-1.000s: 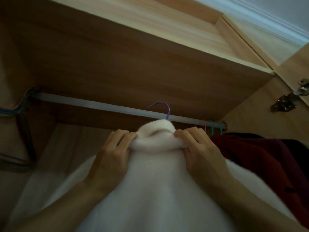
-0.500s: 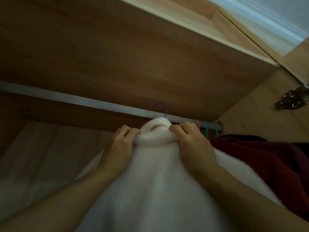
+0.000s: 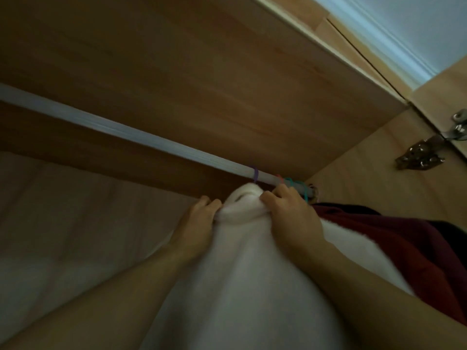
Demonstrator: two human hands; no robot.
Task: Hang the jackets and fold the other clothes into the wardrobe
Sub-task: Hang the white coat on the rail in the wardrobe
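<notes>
The wardrobe (image 3: 202,84) fills most of the frame, seen from below: a wooden panel across the upper half, a paler back wall at lower left and a side wall at right. A pale ceiling cornice (image 3: 379,34) is seen in the upper right corner.

The white jacket (image 3: 240,274) takes up the lower centre. It is a soft, fleecy, plain white garment, broad at the bottom edge of the frame and narrowing upward to a rolled collar just below the rail. Its surface is blurred and no seams or fastenings can be made out.

A dark red garment (image 3: 404,248) hangs at right centre, touching the white jacket's right side.

The metal rail (image 3: 126,132) runs from the left edge down to the right centre, ending at the side wall.

Two bare forearms rise from the bottom edge on either side of the jacket. The left grip (image 3: 199,218) is pinched on the left side of the collar, fingers curled into the fleece. The right grip (image 3: 293,213) is closed round the right side of the collar, knuckles just below the rail.

A metal hinge (image 3: 419,155) is fixed to the side wall at right.

A purple hanger hook (image 3: 255,173) is looped over the rail directly above the collar. Teal and red hooks (image 3: 295,184) sit on the rail just to its right.
</notes>
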